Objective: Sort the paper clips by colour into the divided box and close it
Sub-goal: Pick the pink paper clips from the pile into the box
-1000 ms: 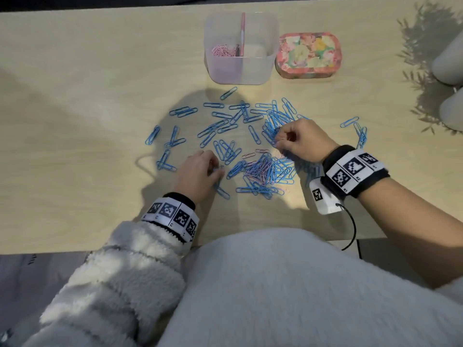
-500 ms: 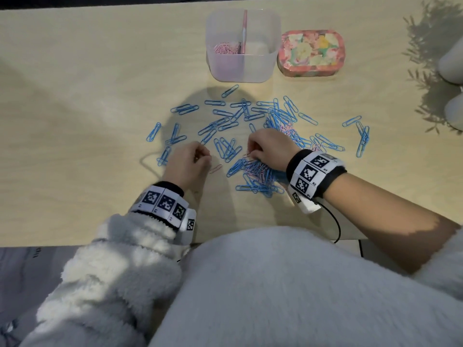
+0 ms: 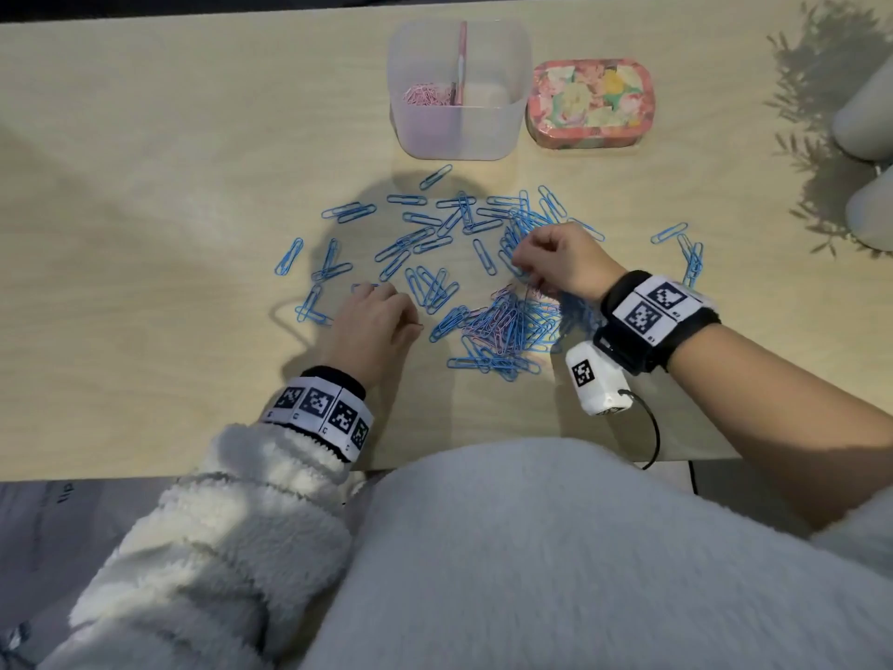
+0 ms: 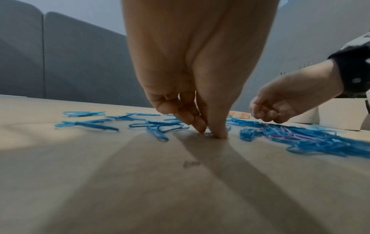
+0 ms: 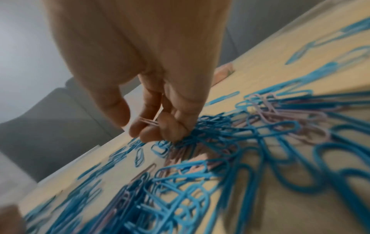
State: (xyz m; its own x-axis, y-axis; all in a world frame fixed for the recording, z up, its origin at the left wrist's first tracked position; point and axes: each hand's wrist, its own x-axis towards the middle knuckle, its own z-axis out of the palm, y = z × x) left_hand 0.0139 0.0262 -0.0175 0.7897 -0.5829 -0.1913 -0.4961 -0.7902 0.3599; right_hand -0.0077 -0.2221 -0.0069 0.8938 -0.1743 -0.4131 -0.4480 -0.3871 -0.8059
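Left hand (image 3: 369, 326) down on the tabletop (image 3: 145, 234), thumb and fingertips (image 4: 200, 126) pressed together over something small, possibly 1 clip; too blurred to say what colour. Blue clips (image 3: 410, 244) scattered flat across the middle, well apart from each other on the left, thickening to a tangled heap (image 3: 502, 331) of blue and pink between the 2 hands. Right hand (image 3: 555, 263) curled above the heap's far edge, pinching pink clips (image 5: 149, 121) between thumb and fingers, how many not clear.

Likely trouble: clips in the heap hooked together, so a blue one dragged up with a pink one and dropped in the wrong side. Also likely: thin pink wire slipping from the pinch on the way across. Flat single clips probably hard to lift off the smooth tabletop.

At the far edge, clear divided box (image 3: 459, 89), open: pink clips (image 3: 427, 95) in the left compartment, right compartment seemingly without clips. Flowered lid (image 3: 592, 101) just beside the box on the right, not yet on.
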